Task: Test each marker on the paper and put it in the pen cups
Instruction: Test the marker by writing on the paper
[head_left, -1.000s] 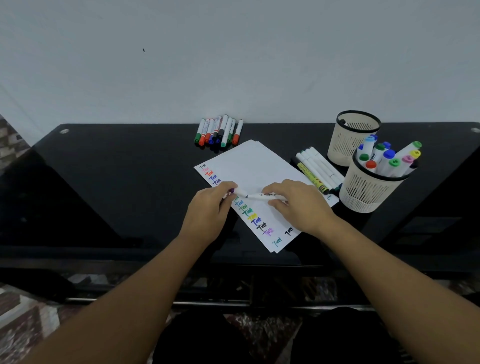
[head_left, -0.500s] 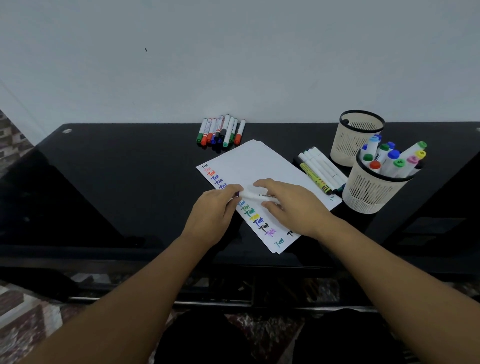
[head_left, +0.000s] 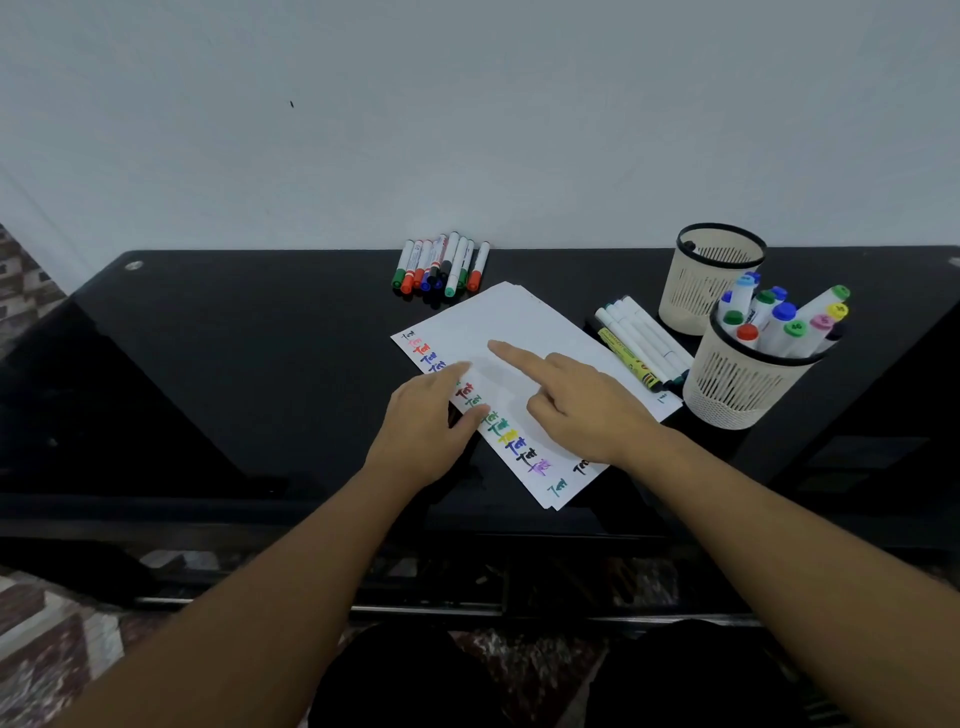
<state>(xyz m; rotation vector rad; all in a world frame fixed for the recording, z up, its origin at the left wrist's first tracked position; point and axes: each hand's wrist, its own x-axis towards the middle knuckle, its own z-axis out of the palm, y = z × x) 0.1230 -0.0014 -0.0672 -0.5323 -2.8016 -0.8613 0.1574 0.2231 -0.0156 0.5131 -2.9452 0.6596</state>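
Note:
A white paper sheet (head_left: 524, 325) lies tilted on the black table (head_left: 234, 364), with a column of coloured test scribbles along its left edge. My left hand (head_left: 423, 421) rests on that edge, fingers relaxed. My right hand (head_left: 576, 408) hovers over the sheet with its index finger stretched toward the upper left and the other fingers curled. A pale blur lies between the hands, and no marker shows clearly in either. The near pen cup (head_left: 743, 389) holds several capped markers. The far pen cup (head_left: 698, 293) looks empty.
Several whiteboard markers (head_left: 441, 265) lie in a row at the table's back edge by the wall. A few more white markers (head_left: 639, 345) lie between the paper and the cups. The table's front edge runs just below the paper.
The white marker held between both hands is no longer clearly seen. My right index finger has straightened and points up-left. My left hand has opened onto the paper.

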